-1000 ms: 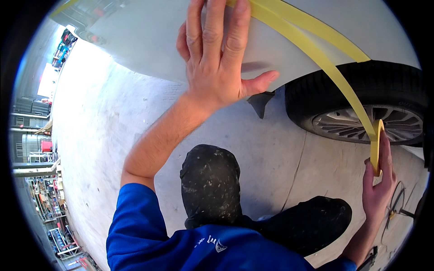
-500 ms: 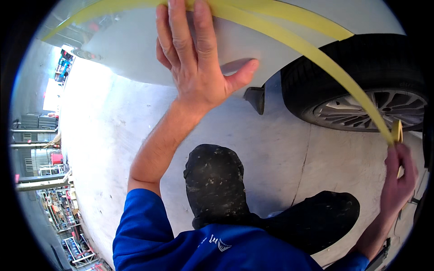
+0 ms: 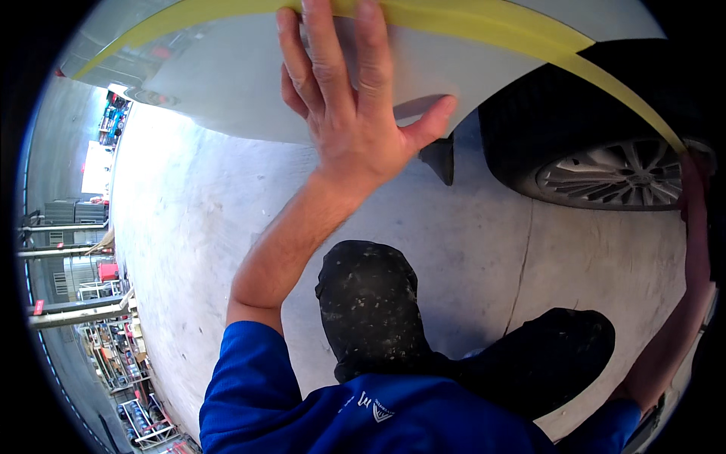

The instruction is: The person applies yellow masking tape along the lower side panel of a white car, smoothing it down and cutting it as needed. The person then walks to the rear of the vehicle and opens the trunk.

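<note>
My left hand (image 3: 352, 117) lies against a light grey car body panel (image 3: 227, 91), fingers spread, thumb stretched out to the right. Its fingertips reach onto yellow masking tape (image 3: 469, 24) that runs along the panel. From there a loose strip stretches past the wheel arch, in front of the dark tyre (image 3: 514, 144), to my right hand (image 3: 694, 189). That hand, dim at the far right edge, is closed on the tape's end; the roll itself is hard to make out there.
A spoked wheel (image 3: 612, 178) stands at the right, with a dark mud flap (image 3: 439, 160) beside it. My knees in dark, speckled trousers (image 3: 370, 303) are bent over the concrete floor (image 3: 204, 219). Shelves and racks with goods (image 3: 113, 348) line the far left.
My right hand has moved up and outward with the tape, and the loose strip now lies closer to the panel. My left hand stays pressed on the panel; the view has shifted slightly.
</note>
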The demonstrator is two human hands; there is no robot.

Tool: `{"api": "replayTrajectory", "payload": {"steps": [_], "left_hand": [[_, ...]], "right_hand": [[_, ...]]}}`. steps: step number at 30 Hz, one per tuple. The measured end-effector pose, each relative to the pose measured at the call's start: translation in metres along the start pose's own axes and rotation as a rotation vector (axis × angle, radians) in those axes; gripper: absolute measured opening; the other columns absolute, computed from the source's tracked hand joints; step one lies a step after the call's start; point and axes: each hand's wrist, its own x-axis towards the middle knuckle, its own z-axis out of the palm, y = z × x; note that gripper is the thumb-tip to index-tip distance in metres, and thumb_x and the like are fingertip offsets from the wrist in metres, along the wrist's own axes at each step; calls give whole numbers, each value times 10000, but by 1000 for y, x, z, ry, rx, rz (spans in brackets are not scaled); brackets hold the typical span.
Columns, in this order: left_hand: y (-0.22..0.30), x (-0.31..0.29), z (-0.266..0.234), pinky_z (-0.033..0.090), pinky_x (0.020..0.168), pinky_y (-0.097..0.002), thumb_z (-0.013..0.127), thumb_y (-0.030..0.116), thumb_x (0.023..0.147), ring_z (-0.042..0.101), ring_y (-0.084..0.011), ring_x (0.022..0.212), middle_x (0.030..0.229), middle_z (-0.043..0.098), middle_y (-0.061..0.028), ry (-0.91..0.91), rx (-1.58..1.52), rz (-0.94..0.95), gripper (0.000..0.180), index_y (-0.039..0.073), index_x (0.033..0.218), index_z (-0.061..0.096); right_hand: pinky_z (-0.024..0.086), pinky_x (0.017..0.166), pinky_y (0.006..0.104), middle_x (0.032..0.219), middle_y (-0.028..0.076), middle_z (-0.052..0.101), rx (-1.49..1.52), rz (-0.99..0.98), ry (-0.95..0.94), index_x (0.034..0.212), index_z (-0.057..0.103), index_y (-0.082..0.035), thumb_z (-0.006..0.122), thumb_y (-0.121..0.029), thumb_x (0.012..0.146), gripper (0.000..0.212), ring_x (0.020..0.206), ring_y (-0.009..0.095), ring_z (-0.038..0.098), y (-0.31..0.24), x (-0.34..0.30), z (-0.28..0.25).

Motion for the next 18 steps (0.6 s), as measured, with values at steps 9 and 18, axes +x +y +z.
{"api": "replayTrajectory", "payload": {"steps": [9, 18], "left_hand": [[37, -2, 8, 192, 1056, -585, 680, 600, 733, 98, -479, 1405, 1551, 161, -211, -5, -91, 3, 999, 86, 1494, 286], [51, 36, -17, 356, 887, -340, 743, 296, 767, 529, -201, 1035, 1091, 634, -53, 122, -304, 179, 427, 127, 1138, 619]], "right_hand": [[319, 445, 224, 573, 25, 536, 48, 21, -35, 844, 653, 59, 648, -81, 885, 146, 489, 60, 453, -4, -7, -5], [308, 436, 216, 563, 6, 542, 217, -1, -71, 851, 658, 64, 648, -79, 874, 145, 478, 50, 454, 5, 4, -6]]}}
